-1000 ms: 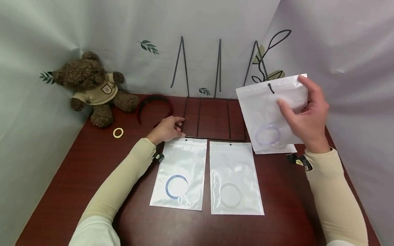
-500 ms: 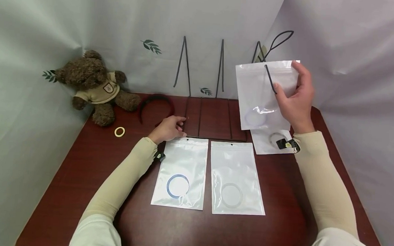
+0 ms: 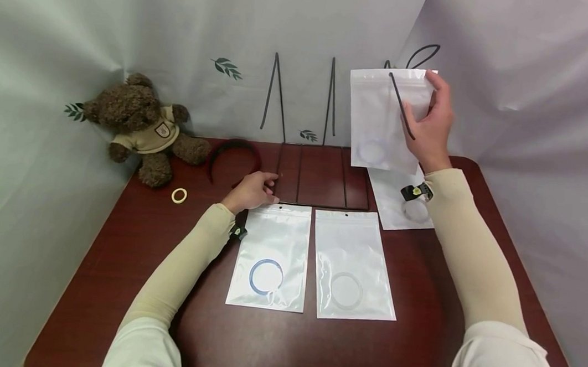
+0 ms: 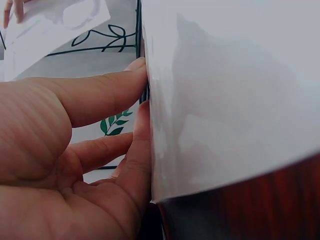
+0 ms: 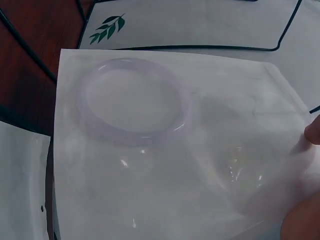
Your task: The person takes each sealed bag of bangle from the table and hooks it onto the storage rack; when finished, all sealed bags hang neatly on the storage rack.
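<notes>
A person's right hand pinches the top edge of a white pouch showing a lilac ring, above the back right of the tabletop. The pouch has slid farther along the prong, so it seems nearly hung. The left hand, thumb and fingers apart, touches the rack.

The rack stands towards the back of the table, with the band left of it, the bear beyond that and the ring before the bear. Before the rack, the left bag and right bag lie side by side. A third bag (a bangle inside) is on the rack's rightmost prong; a fourth bag lies on the table, right of the rack.
</notes>
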A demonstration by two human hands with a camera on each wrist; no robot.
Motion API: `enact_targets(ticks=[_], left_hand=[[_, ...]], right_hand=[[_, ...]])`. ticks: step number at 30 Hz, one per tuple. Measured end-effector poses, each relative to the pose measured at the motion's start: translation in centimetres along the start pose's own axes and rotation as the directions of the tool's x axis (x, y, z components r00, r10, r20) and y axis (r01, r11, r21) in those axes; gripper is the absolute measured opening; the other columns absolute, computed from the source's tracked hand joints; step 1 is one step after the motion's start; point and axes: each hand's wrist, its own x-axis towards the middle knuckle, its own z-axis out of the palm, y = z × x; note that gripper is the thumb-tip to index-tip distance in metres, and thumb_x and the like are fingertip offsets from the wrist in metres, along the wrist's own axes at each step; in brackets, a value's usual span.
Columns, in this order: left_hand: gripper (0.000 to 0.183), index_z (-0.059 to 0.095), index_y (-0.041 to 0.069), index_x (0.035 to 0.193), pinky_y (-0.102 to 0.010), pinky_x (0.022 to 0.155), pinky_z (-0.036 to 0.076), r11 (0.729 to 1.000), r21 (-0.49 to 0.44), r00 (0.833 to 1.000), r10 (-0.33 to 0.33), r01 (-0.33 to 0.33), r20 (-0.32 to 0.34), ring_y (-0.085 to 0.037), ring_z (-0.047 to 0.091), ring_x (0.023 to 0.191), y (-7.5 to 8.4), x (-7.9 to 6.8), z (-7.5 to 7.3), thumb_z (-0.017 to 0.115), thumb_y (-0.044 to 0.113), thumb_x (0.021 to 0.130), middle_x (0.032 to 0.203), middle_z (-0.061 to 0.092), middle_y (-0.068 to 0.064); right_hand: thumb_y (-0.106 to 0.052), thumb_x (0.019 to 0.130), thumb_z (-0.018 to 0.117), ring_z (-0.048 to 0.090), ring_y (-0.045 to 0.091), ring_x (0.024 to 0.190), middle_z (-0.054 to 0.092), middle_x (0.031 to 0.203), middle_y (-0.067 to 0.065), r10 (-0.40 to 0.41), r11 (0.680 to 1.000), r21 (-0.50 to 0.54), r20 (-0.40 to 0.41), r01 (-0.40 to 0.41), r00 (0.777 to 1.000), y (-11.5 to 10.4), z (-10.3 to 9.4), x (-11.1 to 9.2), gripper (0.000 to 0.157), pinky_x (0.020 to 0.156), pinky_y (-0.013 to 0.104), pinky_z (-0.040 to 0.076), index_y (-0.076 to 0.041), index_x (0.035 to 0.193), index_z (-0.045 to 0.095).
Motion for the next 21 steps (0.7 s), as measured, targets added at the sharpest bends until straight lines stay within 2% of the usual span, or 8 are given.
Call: enact_targets(ticks=[6, 11, 14, 16, 21], left_hand=[[0.072, 0.052, 0.006, 0.155, -0.035, 0.092, 0.051, 1.000, -0.002, 1.000, 0.004, -0.004, -0.007, -0.022, 0.062, 0.102, 0.1, -0.1, 0.0, 0.084, 0.009, 0.090, 0.134, 0.063, -0.014], [0.072, 0.052, 0.006, 0.155, -0.035, 0.091, 0.051, 1.000, -0.006, 1.000, 0.003, -0.003, -0.001, -0.022, 0.062, 0.102, 0.0, -0.1, 0.0, 0.084, 0.009, 0.090, 0.133, 0.063, -0.013], [0.073, 0.052, 0.006, 0.155, -0.035, 0.091, 0.051, 1.000, -0.006, 1.000, 0.008, -0.008, -0.002, -0.022, 0.062, 0.101, 0.0, -0.1, -0.1, 0.085, 0.009, 0.090, 0.133, 0.063, -0.013], [0.073, 0.052, 0.005, 0.155, -0.035, 0.091, 0.050, 1.000, -0.012, 1.000, 0.015, -0.015, -0.004, -0.021, 0.062, 0.101, -0.2, 0.0, -0.1, 0.085, 0.009, 0.090, 0.133, 0.063, -0.013], [0.075, 0.050, 0.005, 0.156, -0.035, 0.090, 0.050, 0.999, -0.036, 1.000, 0.016, -0.016, 0.009, -0.020, 0.062, 0.100, -0.4, 0.2, 0.0, 0.085, 0.009, 0.090, 0.131, 0.061, -0.012]], right_hand=[[-0.007, 0.098, 0.066, 0.062, 0.006, 0.112, 0.064, 0.142, 0.004, 0.018, 1.000, -0.002, -0.019, -0.018, 1.000, 1.1, 0.8, 0.5, 0.057, 0.094, 0.021, 0.048, -0.014, 0.152, 0.049], [-0.011, 0.099, 0.069, 0.058, 0.004, 0.097, 0.070, 0.129, 0.007, 0.035, 0.996, -0.083, -0.026, -0.037, 0.999, 1.7, 0.5, 0.1, 0.057, 0.084, 0.019, 0.044, -0.021, 0.152, 0.050], [-0.014, 0.099, 0.071, 0.053, 0.005, 0.087, 0.068, 0.117, 0.002, 0.032, 0.993, -0.115, -0.024, -0.035, 0.999, 1.9, 0.1, -0.1, 0.058, 0.078, 0.021, 0.040, -0.026, 0.152, 0.050], [-0.013, 0.098, 0.072, 0.052, 0.006, 0.084, 0.066, 0.112, -0.004, 0.029, 0.994, -0.101, -0.026, -0.032, 0.999, 2.2, -0.2, -0.2, 0.060, 0.077, 0.021, 0.041, -0.026, 0.153, 0.050], [-0.006, 0.095, 0.072, 0.059, 0.006, 0.089, 0.059, 0.108, -0.015, 0.046, 0.998, -0.043, -0.039, -0.048, 0.998, 3.4, -1.0, -0.9, 0.067, 0.079, 0.021, 0.047, -0.022, 0.155, 0.047]])
